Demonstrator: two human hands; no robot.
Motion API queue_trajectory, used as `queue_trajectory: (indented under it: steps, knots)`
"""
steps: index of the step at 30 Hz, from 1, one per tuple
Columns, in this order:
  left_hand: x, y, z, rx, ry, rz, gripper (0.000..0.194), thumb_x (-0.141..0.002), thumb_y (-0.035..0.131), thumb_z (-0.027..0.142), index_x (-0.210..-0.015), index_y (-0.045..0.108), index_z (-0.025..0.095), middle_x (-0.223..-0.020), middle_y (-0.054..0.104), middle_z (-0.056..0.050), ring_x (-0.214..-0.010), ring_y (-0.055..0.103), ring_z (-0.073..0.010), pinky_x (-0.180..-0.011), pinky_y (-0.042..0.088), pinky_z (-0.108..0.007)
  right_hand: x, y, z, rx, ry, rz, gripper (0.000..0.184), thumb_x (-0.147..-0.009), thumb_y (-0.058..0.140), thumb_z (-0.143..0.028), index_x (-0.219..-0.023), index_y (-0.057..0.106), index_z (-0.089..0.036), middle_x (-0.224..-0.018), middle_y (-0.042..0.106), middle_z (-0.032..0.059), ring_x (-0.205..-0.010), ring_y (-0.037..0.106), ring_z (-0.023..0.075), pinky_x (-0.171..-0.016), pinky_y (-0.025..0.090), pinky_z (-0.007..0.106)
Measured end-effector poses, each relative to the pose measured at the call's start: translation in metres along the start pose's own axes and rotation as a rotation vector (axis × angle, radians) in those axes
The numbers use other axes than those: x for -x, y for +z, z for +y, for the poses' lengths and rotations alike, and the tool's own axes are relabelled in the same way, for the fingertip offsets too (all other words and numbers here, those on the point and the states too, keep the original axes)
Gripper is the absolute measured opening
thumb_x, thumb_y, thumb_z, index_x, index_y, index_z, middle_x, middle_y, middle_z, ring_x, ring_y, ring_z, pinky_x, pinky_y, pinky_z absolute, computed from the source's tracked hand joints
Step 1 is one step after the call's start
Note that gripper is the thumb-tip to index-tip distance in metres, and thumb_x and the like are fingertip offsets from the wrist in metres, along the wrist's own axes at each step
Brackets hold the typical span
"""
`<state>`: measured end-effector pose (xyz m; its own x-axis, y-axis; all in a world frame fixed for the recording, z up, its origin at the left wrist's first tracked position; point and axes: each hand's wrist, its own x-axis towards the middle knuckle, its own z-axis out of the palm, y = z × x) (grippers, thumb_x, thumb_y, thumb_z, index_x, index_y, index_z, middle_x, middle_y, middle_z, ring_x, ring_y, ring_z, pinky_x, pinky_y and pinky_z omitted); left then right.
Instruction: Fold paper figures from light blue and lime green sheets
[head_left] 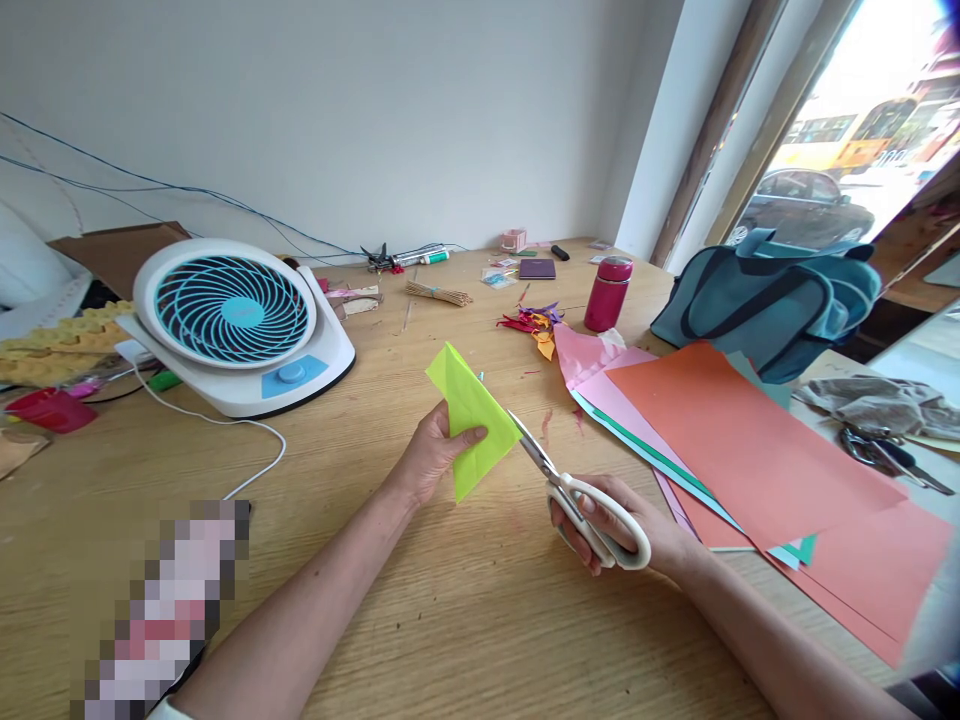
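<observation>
A folded piece of lime-green paper (480, 410) is pinched in my left hand (439, 450), thumb across its front and the other fingers hidden behind it. White-handled scissors (611, 520) are in my right hand (592, 520), with fingers through the handle loops. Their blades point up and left, and the tips meet the paper's right corner. Whether the blades have cut into the paper cannot be made out. Both hands are held above the wooden table (465, 620).
Sheets of coloured paper (750, 440) spread over the right side, beside a blue bag (750, 305). A magenta flask (608, 295) stands behind them, near colourful paper scraps (536, 325). At left sits a white fan (240, 325) with its cord (281, 440).
</observation>
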<state>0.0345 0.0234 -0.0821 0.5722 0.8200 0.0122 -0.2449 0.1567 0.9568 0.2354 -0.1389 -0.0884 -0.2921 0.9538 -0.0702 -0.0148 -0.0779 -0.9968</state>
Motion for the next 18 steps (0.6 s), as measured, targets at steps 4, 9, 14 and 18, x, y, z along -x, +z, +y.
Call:
queue_trajectory:
  steps: [4, 9, 14, 18]
  knots:
    - [0.0006, 0.0011, -0.0020, 0.003, -0.001, 0.011, 0.056, -0.064, 0.087, 0.024, -0.114, 0.065, 0.019, -0.104, 0.074, -0.005, -0.096, 0.068, -0.0208, -0.091, 0.050, -0.033, 0.0007, 0.0004, 0.0007, 0.008, -0.021, 0.003, 0.055, -0.090, 0.047, -0.068, -0.091, 0.057, -0.014, -0.058, 0.054, -0.0011, -0.043, 0.052, 0.0098, -0.041, 0.039, 0.020]
    - [0.0002, 0.0015, -0.0026, -0.002, 0.002, 0.016, 0.061, -0.064, 0.087, 0.025, -0.119, 0.063, 0.019, -0.103, 0.075, -0.005, -0.096, 0.068, -0.0219, -0.092, 0.049, -0.035, 0.0005, 0.0004, 0.0016, 0.024, -0.035, 0.022, 0.053, -0.091, 0.046, -0.066, -0.089, 0.057, -0.014, -0.058, 0.054, -0.0012, -0.043, 0.051, 0.0098, -0.041, 0.040, 0.020]
    - [-0.0002, 0.0018, -0.0031, 0.010, 0.020, 0.020, 0.056, -0.065, 0.086, 0.023, -0.117, 0.064, 0.018, -0.103, 0.074, -0.005, -0.093, 0.068, -0.0202, -0.090, 0.050, -0.034, -0.0011, -0.0010, 0.0041, 0.020, -0.031, 0.010, 0.051, -0.092, 0.047, -0.064, -0.090, 0.057, -0.014, -0.059, 0.054, -0.0008, -0.043, 0.052, 0.0098, -0.042, 0.040, 0.020]
    - [-0.0003, 0.0025, -0.0037, 0.011, 0.015, 0.011, 0.054, -0.065, 0.086, 0.023, -0.115, 0.065, 0.018, -0.103, 0.074, -0.006, -0.094, 0.068, -0.0207, -0.090, 0.050, -0.034, -0.0014, -0.0006, 0.0033, 0.027, -0.031, 0.005, 0.053, -0.092, 0.045, -0.067, -0.091, 0.057, -0.014, -0.059, 0.055, -0.0005, -0.044, 0.053, 0.0104, -0.043, 0.041, 0.021]
